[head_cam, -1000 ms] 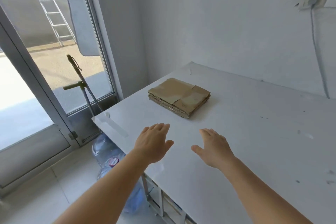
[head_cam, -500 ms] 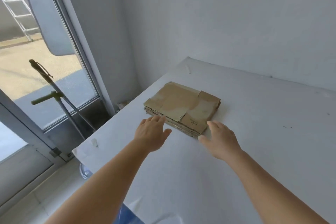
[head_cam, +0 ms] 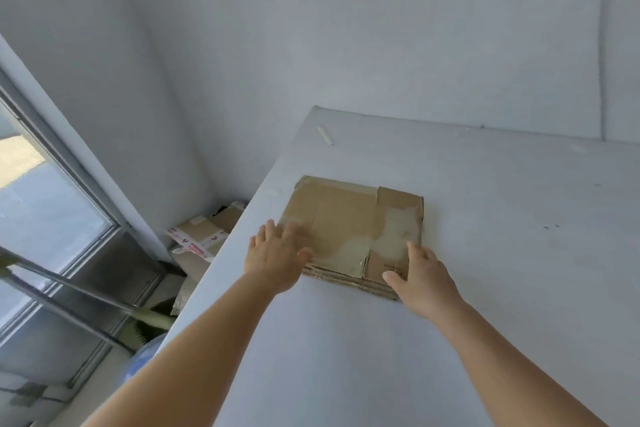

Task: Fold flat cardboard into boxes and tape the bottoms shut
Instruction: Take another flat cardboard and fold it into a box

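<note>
CHANGE: both hands have reached the cardboard stack (head_cam: 356,229) | left hand (head_cam: 275,255), right hand (head_cam: 420,276) grip released, fingers flat | NEAR: white stick (head_cam: 325,134) on desk (head_cam: 502,253), taped box (head_cam: 204,236) on floor

Soft daylight enters from the window (head_cam: 52,218) at nine o'clock; slight motion blur, wide-angle bending at edges.

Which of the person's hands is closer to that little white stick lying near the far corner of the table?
Left. The left hand is at the cardboard stack's left edge, below the white stick; the right hand is at its near right corner, farther off.
</note>
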### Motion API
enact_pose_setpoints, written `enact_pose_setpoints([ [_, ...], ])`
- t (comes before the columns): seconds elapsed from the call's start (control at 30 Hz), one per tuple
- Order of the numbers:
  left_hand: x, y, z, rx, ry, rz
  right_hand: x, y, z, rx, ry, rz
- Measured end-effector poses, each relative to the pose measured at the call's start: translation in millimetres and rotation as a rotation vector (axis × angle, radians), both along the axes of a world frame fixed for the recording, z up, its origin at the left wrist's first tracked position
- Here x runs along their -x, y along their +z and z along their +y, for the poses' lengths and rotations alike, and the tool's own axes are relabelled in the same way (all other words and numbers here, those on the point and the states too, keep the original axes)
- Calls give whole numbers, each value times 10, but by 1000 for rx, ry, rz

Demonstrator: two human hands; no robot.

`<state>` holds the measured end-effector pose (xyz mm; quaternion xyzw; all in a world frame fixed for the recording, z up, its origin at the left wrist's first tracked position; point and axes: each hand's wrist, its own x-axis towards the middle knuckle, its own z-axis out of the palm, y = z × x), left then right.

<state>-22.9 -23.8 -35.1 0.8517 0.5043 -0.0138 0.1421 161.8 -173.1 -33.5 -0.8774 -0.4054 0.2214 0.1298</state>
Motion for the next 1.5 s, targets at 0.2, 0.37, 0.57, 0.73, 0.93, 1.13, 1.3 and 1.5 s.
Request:
enact_pose_setpoints([
  [0.2, 26, -68, 75, 7, 2, -123, 71, -56, 14, -47, -125, 56],
  [0.37, 52, -5, 37, -65, -22, -223, 140, -24, -86, -201, -222, 104],
  [0.57, -49, 93, -264, -10, -30, -365, 98, 106, -402, -341, -284, 100],
  [0.73, -315, 156, -734, 2, -82, -393, -74, 167, -923, -366, -356, 76],
  [0.93, -721, 154, -1576, 39, -172, -401, -349, 223, -1879, -356, -445, 42],
  [1.13, -1156, 141, -2618, 74, -253, -395, -627, 274, -3070, -323, -525, 18],
  [1.3, -1534, 141, -3482, 98, -328, -406, -865, 339, -4022, -310, -586, -9],
  [1.5, -1964, 160, -4357, 127, -429, -408, -1097, 410, -5002, -313, -668, -34],
])
